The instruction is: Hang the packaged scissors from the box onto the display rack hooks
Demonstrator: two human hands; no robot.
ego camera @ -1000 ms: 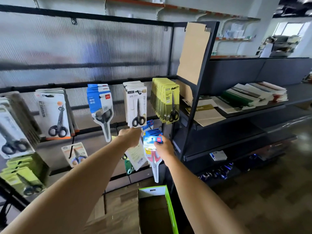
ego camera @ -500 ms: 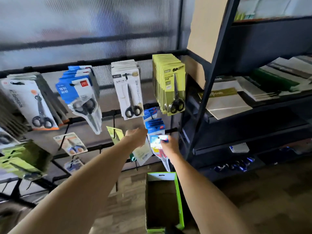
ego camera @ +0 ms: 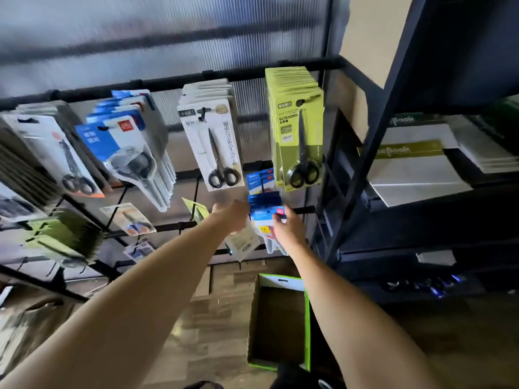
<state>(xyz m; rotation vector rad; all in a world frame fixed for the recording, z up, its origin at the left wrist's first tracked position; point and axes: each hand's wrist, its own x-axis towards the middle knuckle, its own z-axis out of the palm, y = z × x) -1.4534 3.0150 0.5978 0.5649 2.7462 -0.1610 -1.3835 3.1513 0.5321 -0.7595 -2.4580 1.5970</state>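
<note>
Right hand pinches one blue scissors pack; left hand grips beside it, one box below.

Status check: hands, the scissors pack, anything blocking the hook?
Right hand grips blue scissors pack at the lower hook. Left hand beside it, grip unclear. Hook tip hidden. Box below looks empty.

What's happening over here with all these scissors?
A person is stocking a display rack with packaged scissors. Their right hand holds a blue-topped pack up against a hook in the lower row, where a few like it already hang. Their left hand reaches in right beside the pack; what it touches is hidden. A green-edged cardboard box sits open on the floor below and looks empty.
</note>
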